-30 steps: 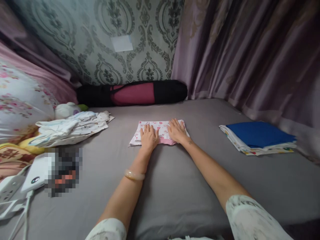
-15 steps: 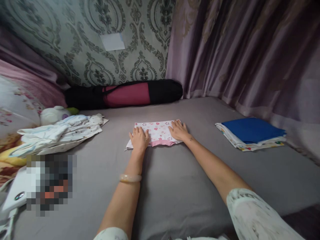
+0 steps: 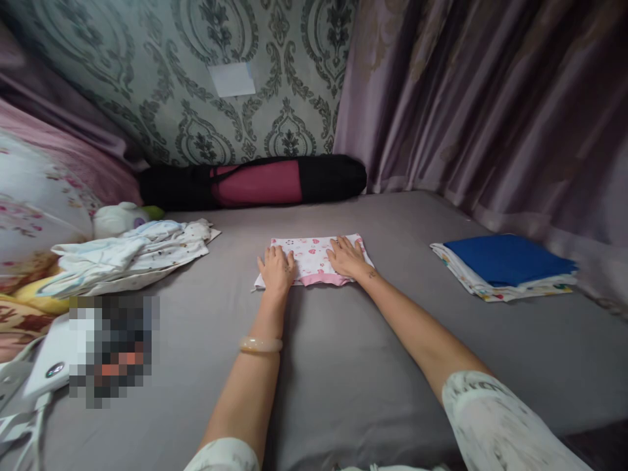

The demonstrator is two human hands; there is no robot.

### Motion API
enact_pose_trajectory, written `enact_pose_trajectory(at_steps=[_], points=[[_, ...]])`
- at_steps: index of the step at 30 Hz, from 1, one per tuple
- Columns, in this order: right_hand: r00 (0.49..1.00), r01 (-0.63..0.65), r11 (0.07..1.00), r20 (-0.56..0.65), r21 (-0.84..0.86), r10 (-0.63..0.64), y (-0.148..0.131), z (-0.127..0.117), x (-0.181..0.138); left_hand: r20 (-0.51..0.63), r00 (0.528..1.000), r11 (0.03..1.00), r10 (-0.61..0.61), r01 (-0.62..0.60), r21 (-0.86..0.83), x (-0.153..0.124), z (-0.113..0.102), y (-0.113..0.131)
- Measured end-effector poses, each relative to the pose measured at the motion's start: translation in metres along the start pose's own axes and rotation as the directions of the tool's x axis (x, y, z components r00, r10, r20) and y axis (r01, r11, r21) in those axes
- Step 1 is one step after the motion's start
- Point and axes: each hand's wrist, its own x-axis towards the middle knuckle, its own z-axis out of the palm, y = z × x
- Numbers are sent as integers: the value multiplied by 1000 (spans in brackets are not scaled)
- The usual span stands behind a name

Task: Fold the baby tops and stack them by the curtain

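Observation:
A folded white garment (image 3: 313,256) with a pink and red print and a pink edge lies flat on the grey bed sheet (image 3: 338,366). On its left part rests my left hand (image 3: 277,268), palm down with fingers spread. My right hand (image 3: 349,258) lies flat over its right part, fingers also apart. Both hands touch the cloth without gripping it, and they cover some of the print.
To the right is a folded stack with a blue cloth (image 3: 510,259) on top. Loose white baby clothes (image 3: 142,252) and a plush toy (image 3: 118,220) lie left, near a white corded device (image 3: 53,366). A black and red long bag (image 3: 260,183) lies along the wall.
My right hand has slid a little left across the garment, uncovering its right edge. My left hand stays on the left part. The whole view has shifted slightly.

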Motion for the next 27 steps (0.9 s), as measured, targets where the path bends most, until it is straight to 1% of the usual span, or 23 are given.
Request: enact_pose_trajectory(at_steps=[5,11,15,20,23,27], points=[[1000,23,999,-8,40,-23,-16,0,1,-5,1000,1000,-1,1,-8,1,1,-3],[1000,26,999,-7,39,-26,-21,6,3,-7,1000,999,-7,7,-32,3,0,-6],[998,53,997,-43,50,-51,-30,7,5,-19,999,999,-30,29,-38,5,0,-10],[996,70,996,-61,54,-67,-40,13,4,-29,998,997,-59,58,-54,8,1,-16],[995,72,996,-73,46,-68,-43,12,4,-29,995,991,-97,94,-97,11,-2,-18],[992,101,993,-81,57,-96,-52,10,5,-21,986,965,-163,155,-209,18,-9,-24]])
